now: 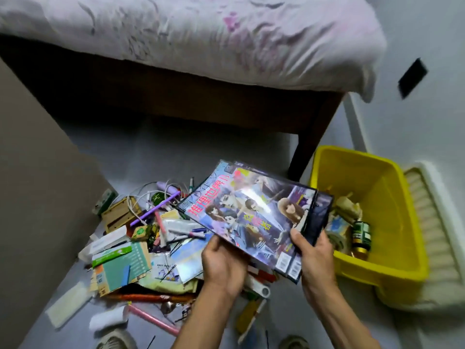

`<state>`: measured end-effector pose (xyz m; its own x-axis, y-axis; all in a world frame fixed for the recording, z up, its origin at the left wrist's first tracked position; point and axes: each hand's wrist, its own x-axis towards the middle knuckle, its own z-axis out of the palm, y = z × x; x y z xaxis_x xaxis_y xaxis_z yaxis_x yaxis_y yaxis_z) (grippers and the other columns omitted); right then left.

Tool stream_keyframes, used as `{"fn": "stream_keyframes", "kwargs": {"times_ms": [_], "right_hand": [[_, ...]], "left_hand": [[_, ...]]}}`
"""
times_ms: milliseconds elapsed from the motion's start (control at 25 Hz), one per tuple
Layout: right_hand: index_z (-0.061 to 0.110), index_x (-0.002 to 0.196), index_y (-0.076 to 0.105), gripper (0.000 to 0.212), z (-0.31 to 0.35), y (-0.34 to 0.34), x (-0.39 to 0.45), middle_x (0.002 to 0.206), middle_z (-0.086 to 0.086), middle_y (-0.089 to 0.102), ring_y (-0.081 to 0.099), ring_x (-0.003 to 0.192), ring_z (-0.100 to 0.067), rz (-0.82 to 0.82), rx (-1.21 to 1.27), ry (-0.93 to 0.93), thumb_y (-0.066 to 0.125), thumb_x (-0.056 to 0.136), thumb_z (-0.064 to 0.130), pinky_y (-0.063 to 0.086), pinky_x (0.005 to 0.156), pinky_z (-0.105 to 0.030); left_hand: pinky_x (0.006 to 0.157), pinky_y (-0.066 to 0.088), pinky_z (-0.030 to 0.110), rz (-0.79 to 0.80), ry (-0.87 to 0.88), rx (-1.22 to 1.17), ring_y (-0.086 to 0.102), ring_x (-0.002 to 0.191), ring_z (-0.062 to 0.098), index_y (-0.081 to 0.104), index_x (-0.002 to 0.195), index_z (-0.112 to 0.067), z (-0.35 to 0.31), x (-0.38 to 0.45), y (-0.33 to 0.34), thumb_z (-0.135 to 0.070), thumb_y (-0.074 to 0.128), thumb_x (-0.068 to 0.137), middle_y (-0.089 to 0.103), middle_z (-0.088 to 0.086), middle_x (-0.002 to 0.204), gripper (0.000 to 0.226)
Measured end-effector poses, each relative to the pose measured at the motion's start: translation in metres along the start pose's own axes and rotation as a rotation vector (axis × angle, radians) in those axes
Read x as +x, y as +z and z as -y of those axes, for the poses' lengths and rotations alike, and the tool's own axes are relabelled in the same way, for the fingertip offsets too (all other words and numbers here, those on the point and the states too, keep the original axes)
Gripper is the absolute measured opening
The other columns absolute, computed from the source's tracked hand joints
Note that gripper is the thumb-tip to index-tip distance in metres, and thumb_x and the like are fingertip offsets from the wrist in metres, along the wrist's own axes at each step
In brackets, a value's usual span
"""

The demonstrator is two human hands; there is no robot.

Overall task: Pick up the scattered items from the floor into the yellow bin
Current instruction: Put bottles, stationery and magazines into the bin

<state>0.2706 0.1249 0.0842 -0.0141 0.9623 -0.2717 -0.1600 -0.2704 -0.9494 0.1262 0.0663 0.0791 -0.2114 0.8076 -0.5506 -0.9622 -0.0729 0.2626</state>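
Above the floor clutter, a stack of glossy magazines (254, 217) is held tilted, its far corner already over the rim of the yellow bin (392, 268). The left hand (222, 260) pinches the near edge and the right hand (312, 250) has its grip clamped on the lower right corner, thumb on the cover. Slick covers could let the lower magazines slide out and fall back onto the pile of cards, pens and cables (151, 222). The bin already holds a small bottle (361, 234) and packets, so the stack may land propped rather than flat.
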Motion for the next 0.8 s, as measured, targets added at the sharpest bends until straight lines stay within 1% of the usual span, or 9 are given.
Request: {"fn": "stream_keyframes", "kwargs": {"times_ms": [80,120,200,280,400,480,520,720,800], "right_hand": [[0.006,0.121,0.063,0.034,-0.002,-0.018,-0.001,0.111,-0.012,0.073,0.068,0.104,-0.036,-0.058,0.099,0.066,0.061,0.089,-0.003,0.052,0.093,-0.052],[0.005,0.12,0.063,0.033,-0.001,-0.029,0.001,0.109,-0.012,0.074,0.068,0.1,-0.035,-0.083,0.133,0.097,0.06,0.088,-0.005,0.053,0.091,-0.05],[0.005,0.119,0.063,0.031,0.003,-0.048,0.01,0.108,-0.014,0.074,0.07,0.093,-0.032,-0.099,0.152,0.162,0.058,0.089,-0.005,0.055,0.087,-0.046],[0.008,0.121,0.062,0.031,0.009,-0.068,0.019,0.107,-0.014,0.074,0.072,0.087,-0.029,-0.146,0.193,0.208,0.056,0.092,-0.002,0.058,0.081,-0.044],[0.012,0.128,0.057,0.036,0.012,-0.096,0.033,0.117,-0.013,0.068,0.071,0.085,-0.022,-0.343,0.33,0.141,0.051,0.095,-0.002,0.059,0.077,-0.038],[0.016,0.132,0.053,0.039,0.016,-0.108,0.046,0.116,-0.008,0.067,0.071,0.079,-0.013,-0.438,0.397,0.113,0.049,0.097,0.0,0.059,0.064,-0.032],[0.018,0.133,0.051,0.039,0.018,-0.113,0.053,0.116,-0.007,0.067,0.07,0.08,-0.014,-0.467,0.411,0.132,0.048,0.098,0.001,0.057,0.062,-0.034],[0.019,0.127,0.048,0.035,0.022,-0.115,0.093,0.119,-0.016,0.061,0.063,0.096,-0.033,-0.462,0.464,0.277,0.047,0.099,-0.001,0.05,0.078,-0.055],[0.016,0.132,0.047,0.036,0.025,-0.111,0.102,0.126,-0.016,0.06,0.062,0.105,-0.033,-0.415,0.448,0.38,0.049,0.099,0.001,0.048,0.092,-0.052]], "left_hand": [[0.11,0.037,0.051,-0.015,0.064,0.036,0.056,0.123,0.034,0.058,0.134,-0.011,0.015,0.007,0.018,-0.039,0.036,0.101,0.063,0.015,0.131,0.049],[0.105,0.042,0.048,-0.051,0.092,0.12,0.06,0.12,0.031,0.058,0.134,-0.011,0.023,0.011,0.024,-0.043,0.033,0.103,0.065,0.013,0.128,0.051],[0.085,0.053,0.04,-0.151,0.148,0.342,0.07,0.099,0.027,0.062,0.125,-0.01,0.04,0.019,0.037,-0.045,0.034,0.103,0.072,0.011,0.113,0.05],[0.068,0.053,0.034,-0.229,0.171,0.639,0.068,0.08,0.027,0.064,0.114,-0.008,0.056,0.025,0.054,-0.043,0.037,0.103,0.071,0.012,0.097,0.045],[0.056,0.046,0.03,-0.124,0.094,0.939,0.06,0.077,0.029,0.061,0.103,-0.013,0.077,0.036,0.069,-0.035,0.039,0.104,0.067,0.016,0.096,0.031],[0.056,0.045,0.029,-0.077,0.088,1.013,0.06,0.078,0.027,0.061,0.106,-0.018,0.083,0.043,0.068,-0.033,0.039,0.104,0.07,0.014,0.099,0.027],[0.056,0.046,0.028,-0.091,0.093,1.03,0.062,0.077,0.024,0.062,0.109,-0.019,0.083,0.044,0.064,-0.032,0.039,0.104,0.072,0.013,0.099,0.026],[0.063,0.049,0.033,-0.179,0.107,1.114,0.068,0.078,0.021,0.065,0.107,-0.023,0.073,0.045,0.031,-0.033,0.041,0.103,0.074,0.006,0.094,0.026],[0.066,0.051,0.034,-0.209,0.127,1.141,0.069,0.088,0.024,0.065,0.104,-0.028,0.064,0.045,0.021,-0.037,0.041,0.103,0.074,0.003,0.096,0.025]]}}
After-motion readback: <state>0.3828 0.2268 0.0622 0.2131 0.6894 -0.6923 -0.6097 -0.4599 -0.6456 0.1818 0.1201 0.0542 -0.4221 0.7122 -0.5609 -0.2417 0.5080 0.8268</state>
